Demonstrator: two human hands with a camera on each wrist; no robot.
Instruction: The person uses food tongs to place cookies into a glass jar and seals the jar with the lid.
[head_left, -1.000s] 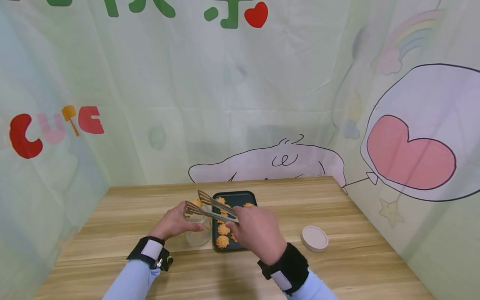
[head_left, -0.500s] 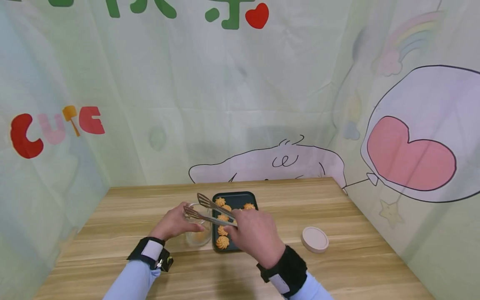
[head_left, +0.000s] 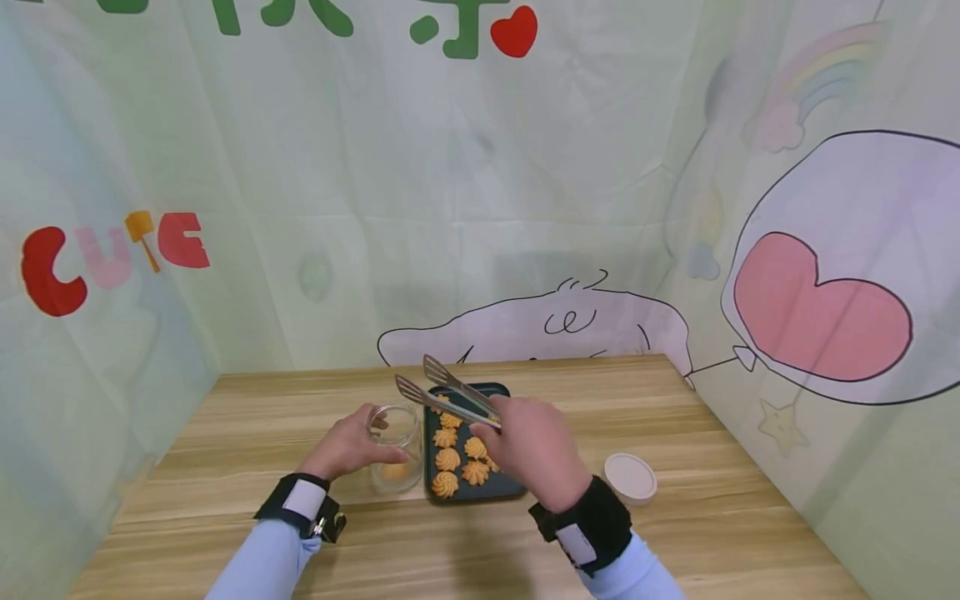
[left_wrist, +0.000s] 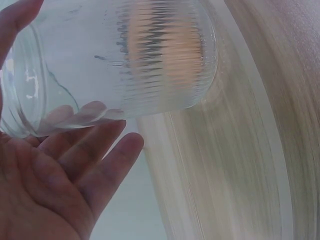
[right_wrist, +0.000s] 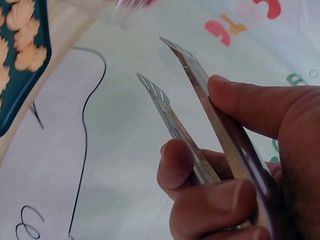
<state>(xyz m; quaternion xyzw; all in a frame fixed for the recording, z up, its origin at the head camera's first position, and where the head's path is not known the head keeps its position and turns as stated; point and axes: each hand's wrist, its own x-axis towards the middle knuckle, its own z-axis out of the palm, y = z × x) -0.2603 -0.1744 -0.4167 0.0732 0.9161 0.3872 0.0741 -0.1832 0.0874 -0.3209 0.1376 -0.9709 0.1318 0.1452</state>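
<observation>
My left hand (head_left: 352, 446) holds a clear glass jar (left_wrist: 95, 55) near its rim, thumb and fingers around it. The jar stands without a lid on the table. A baked cookie (left_wrist: 175, 47) shows through the ribbed glass at its bottom. In my right hand (head_left: 536, 446) is a pair of metal tongs (head_left: 457, 400) with slotted tips, gripped between thumb and fingers. The tongs' arms are spread, with nothing between the tips, above the far left part of a dark baking tray (head_left: 483, 492). Several swirled cookies (head_left: 447, 459) lie on that tray.
A round pale lid (head_left: 630, 478) lies on the wooden table (head_left: 360, 550), right of the tray. A printed cloth backdrop (head_left: 450, 183) stands behind the table and along both sides.
A cookie has dropped from the tongs into the jar. My right hand has lifted the tongs away from the jar, rightward over the tray. The left hand has stayed on the jar.
</observation>
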